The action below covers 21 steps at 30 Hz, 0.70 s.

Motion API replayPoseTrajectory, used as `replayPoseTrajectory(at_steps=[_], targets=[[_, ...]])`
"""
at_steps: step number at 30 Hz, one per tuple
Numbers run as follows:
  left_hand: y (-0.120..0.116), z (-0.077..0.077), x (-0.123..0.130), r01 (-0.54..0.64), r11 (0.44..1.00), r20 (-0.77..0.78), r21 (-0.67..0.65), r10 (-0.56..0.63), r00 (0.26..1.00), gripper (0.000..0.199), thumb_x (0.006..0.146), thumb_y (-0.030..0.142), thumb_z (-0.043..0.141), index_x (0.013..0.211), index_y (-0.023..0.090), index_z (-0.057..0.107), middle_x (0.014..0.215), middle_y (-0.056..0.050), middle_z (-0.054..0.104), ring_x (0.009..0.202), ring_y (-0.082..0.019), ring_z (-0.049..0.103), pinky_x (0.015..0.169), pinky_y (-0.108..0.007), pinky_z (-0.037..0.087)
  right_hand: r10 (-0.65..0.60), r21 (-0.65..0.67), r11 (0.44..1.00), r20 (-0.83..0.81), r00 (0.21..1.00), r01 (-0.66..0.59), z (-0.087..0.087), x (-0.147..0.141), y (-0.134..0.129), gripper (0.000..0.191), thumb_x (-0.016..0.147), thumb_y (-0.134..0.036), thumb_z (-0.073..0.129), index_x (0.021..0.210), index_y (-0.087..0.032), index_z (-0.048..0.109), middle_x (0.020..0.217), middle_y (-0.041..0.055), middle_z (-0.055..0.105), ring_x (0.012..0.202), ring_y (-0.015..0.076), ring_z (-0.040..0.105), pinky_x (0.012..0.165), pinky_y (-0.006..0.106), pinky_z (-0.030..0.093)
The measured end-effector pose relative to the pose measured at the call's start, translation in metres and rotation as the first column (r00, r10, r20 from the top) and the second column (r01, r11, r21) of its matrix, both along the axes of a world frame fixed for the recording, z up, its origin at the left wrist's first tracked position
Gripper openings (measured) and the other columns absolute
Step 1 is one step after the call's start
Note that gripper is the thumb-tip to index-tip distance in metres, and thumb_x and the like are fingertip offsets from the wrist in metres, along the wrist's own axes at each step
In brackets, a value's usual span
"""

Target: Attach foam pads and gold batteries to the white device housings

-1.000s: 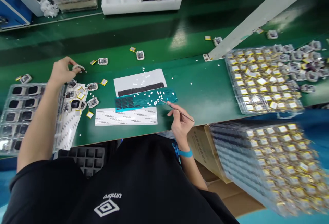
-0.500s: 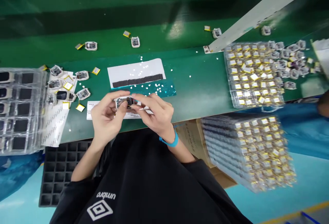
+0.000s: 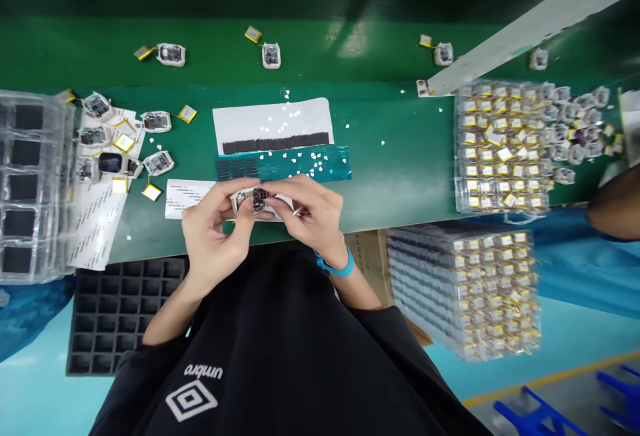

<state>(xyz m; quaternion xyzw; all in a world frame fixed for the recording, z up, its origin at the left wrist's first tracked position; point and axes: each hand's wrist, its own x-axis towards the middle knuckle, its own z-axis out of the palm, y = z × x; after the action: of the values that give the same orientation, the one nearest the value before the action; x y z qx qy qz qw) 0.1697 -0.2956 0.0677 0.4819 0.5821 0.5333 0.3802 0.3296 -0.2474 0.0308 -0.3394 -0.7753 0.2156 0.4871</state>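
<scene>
Both of my hands meet over the front edge of the green bench, holding a small white-framed circuit module (image 3: 255, 201) between their fingertips. My left hand (image 3: 213, 233) pinches its left side and my right hand (image 3: 313, 213) its right side. Fingers hide part of the module. A small metal tip (image 3: 299, 211) shows at my right fingers, perhaps tweezers. Just behind my hands lies a teal sheet with black strips (image 3: 283, 167), and under them is a white printed label sheet (image 3: 187, 197). Farther back, a white sheet (image 3: 273, 119) carries a row of black strips and white flecks.
Several modules and yellow-topped batteries (image 3: 157, 163) lie left of the sheets, beside a clear tray (image 3: 30, 186). Loaded clear trays (image 3: 500, 149) sit on the right, with a stack (image 3: 463, 293) below the bench. A co-worker's arm (image 3: 615, 203) enters at right.
My hands have come together since one second ago, now holding a module, and the tweezers no longer show plainly. The view has shifted, and a co-worker's arm has appeared at the right.
</scene>
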Motion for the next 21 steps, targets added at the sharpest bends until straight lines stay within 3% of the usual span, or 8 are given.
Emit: replayPoseTrajectory(at_steps=[2,7,11,17,21], targets=[[0.001,-0.003,0.001,-0.015,1.0,0.047,0.011,0.015,0.999,0.007,0.096,0.025,0.075,0.102,0.022,0.078,0.086,-0.001,0.078,0.061,-0.015,0.074,0.055,-0.022,0.06,0.036,-0.057,0.998,-0.056,0.998,-0.039,-0.001,0.004,0.001,0.02,0.099,-0.009,0.063,0.113,-0.02,0.071,0.095,0.0001,0.081,0.081,0.0116,0.075,0.068,0.023,0.062],[0.002,-0.008,0.003,0.061,0.998,0.042,0.006,-0.061,0.997,0.006,0.096,0.025,0.077,0.097,0.019,0.075,0.085,-0.001,0.078,0.062,-0.015,0.076,0.054,-0.022,0.061,0.073,0.005,0.997,-0.081,0.994,-0.072,0.0,0.011,0.003,0.023,0.093,-0.004,0.066,0.108,-0.02,0.072,0.094,0.0002,0.08,0.083,0.0131,0.076,0.07,0.024,0.064],[0.004,-0.004,0.003,0.097,0.995,0.062,-0.039,-0.094,0.994,0.004,0.095,0.02,0.075,0.098,0.018,0.074,0.084,0.0,0.078,0.064,-0.015,0.078,0.055,-0.021,0.063,0.118,0.009,0.993,-0.068,0.991,-0.118,0.003,0.015,0.004,0.027,0.093,0.001,0.065,0.108,-0.019,0.072,0.098,0.0027,0.08,0.088,0.0139,0.077,0.074,0.024,0.063],[0.018,-0.001,-0.009,0.399,0.903,0.312,-0.155,-0.339,0.888,0.014,0.088,0.012,0.075,0.099,0.02,0.077,0.092,0.001,0.08,0.055,-0.017,0.077,0.051,-0.022,0.064,0.052,-0.026,0.998,-0.073,0.996,-0.054,0.001,0.02,0.003,0.024,0.092,-0.002,0.07,0.107,-0.021,0.072,0.097,0.0013,0.075,0.086,0.0143,0.074,0.07,0.026,0.061],[0.022,-0.005,-0.013,0.463,0.869,0.359,-0.173,-0.382,0.851,0.016,0.089,0.01,0.074,0.098,0.022,0.08,0.093,0.001,0.081,0.055,-0.018,0.078,0.051,-0.02,0.062,0.045,-0.052,0.997,-0.069,0.997,-0.048,0.0,0.022,0.0,0.025,0.094,-0.001,0.068,0.106,-0.021,0.074,0.097,0.0005,0.074,0.083,0.0116,0.072,0.067,0.023,0.059]])
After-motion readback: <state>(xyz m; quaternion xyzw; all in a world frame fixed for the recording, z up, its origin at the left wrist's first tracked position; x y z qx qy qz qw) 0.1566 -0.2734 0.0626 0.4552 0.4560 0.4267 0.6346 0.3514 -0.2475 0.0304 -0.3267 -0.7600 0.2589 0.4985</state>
